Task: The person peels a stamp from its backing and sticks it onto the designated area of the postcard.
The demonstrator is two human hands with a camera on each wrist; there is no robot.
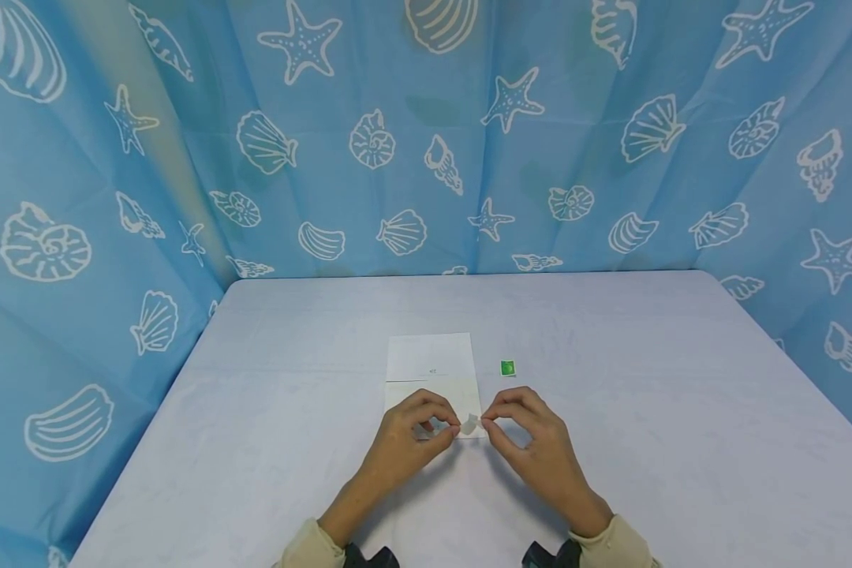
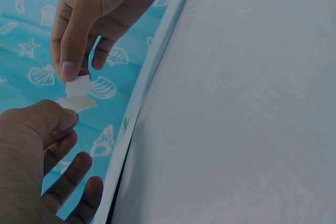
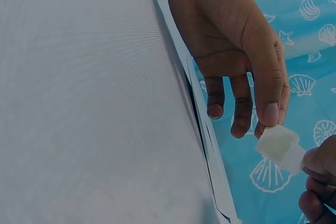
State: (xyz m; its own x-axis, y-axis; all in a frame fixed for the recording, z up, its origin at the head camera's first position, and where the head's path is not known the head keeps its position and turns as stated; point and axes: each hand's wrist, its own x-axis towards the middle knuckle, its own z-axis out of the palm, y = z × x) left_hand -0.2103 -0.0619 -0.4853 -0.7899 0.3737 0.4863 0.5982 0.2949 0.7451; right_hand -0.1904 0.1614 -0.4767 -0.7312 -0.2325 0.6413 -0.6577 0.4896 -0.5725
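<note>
Above the near edge of a flat white envelope-like paper (image 1: 429,355), both hands meet in front of the person. The left hand (image 1: 408,438) pinches a small pale, serrated-edged stamp sticker (image 3: 273,141) between thumb and forefinger; the other fingers are spread apart. With thumb and forefinger the right hand (image 1: 532,434) pinches a small white piece of paper (image 3: 292,159) that overlaps the sticker, like a backing sheet. In the left wrist view the sticker (image 2: 76,103) looks bent. A green square stamp (image 1: 507,368) with a white border lies beyond the right hand.
The table (image 1: 255,410) has a pale lavender cloth. Blue curtains (image 1: 412,158) with white shell and starfish prints hang behind it and at both sides. The paper bears a dark crosswise line and a tiny green mark (image 1: 432,371).
</note>
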